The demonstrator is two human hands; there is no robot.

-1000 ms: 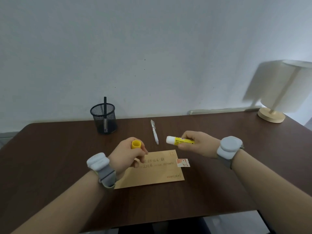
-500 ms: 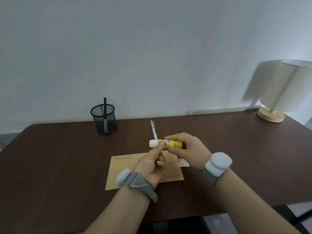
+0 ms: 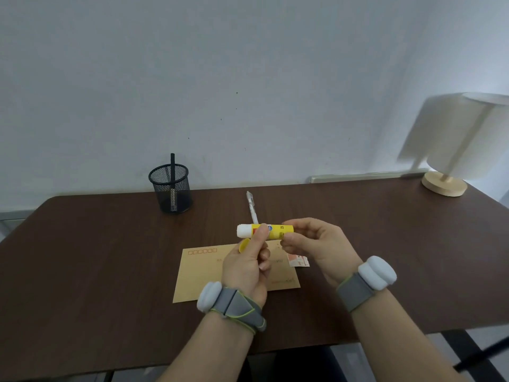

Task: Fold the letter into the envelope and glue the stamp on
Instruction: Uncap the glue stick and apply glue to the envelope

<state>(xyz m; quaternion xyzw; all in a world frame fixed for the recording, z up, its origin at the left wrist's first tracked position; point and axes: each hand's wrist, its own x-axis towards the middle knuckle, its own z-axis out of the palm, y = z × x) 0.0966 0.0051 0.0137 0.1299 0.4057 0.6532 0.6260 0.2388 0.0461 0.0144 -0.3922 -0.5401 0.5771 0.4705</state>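
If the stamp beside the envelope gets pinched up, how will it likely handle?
The stamp looks like thin paper, so probably floppy and very light. It lies flat, overlapping the envelope edge, so fingers may struggle to lift it and could crease it.

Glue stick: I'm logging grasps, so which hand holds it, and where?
Both: the right hand grips the glue stick at its base end, the left hand pinches mid-barrel.

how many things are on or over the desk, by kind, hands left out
glue stick: 1
yellow cap: 1
envelope: 1
stamp: 1
white pen: 1
mesh pen cup: 1
black pen in the cup: 1
lamp: 1
total: 8
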